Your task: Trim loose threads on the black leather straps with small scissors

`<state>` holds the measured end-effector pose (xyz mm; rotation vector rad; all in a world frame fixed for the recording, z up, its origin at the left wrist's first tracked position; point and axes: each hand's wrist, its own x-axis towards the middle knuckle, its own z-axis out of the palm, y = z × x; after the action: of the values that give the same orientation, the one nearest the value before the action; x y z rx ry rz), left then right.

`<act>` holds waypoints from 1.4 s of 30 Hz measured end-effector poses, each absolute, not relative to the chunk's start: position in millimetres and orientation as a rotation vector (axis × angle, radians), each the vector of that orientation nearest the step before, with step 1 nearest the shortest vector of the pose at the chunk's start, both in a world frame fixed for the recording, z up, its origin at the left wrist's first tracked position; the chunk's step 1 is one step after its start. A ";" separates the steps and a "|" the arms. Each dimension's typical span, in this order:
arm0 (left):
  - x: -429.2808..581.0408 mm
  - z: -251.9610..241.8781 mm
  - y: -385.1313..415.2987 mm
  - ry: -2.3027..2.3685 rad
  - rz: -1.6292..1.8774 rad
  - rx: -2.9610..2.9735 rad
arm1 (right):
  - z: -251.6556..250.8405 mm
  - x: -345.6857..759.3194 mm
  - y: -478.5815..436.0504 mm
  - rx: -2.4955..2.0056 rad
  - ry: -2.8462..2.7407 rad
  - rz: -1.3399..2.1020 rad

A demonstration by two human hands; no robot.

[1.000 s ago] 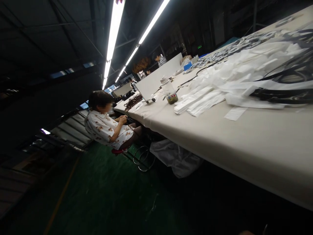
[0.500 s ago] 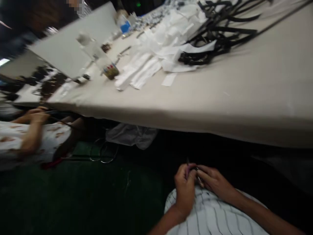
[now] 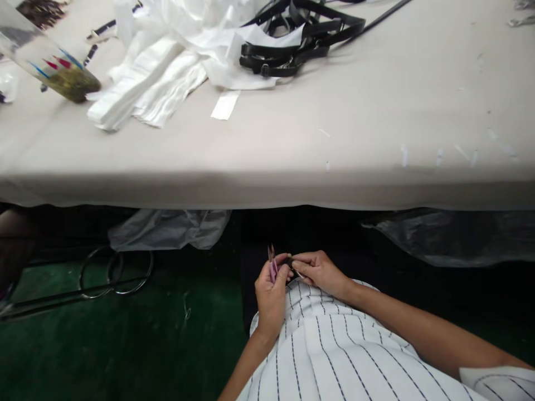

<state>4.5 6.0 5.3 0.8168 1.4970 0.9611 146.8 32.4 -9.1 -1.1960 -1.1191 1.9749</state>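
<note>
While the left hand (image 3: 271, 296) curls its fingers shut around a slim pink tool (image 3: 272, 266) whose pointed metal tips stick up past the thumb, the right hand (image 3: 321, 273) pinches a small dark piece (image 3: 291, 264) between thumb and forefinger. Both meet above the striped white garment (image 3: 334, 351), below the edge of the smooth beige table (image 3: 376, 111).

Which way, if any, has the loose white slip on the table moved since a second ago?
No. The white slip lies beside the white sheets, just below the black straps, as before; only the view shifted.
</note>
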 end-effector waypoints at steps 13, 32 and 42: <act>-14.7 16.3 -8.8 1.469 0.752 1.012 | 2.2 159.3 33.1 -1.295 -1.050 1.974; -26.4 23.5 9.7 1.176 0.514 1.134 | 10.2 174.1 16.3 -1.088 -1.989 1.591; -22.3 10.6 -4.4 1.225 0.570 1.081 | 14.3 170.0 14.0 -1.169 -1.632 1.867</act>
<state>-22.3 -4.4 10.6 1.0813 1.2252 0.5695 170.0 14.0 14.3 -1.1685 -1.6319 1.8666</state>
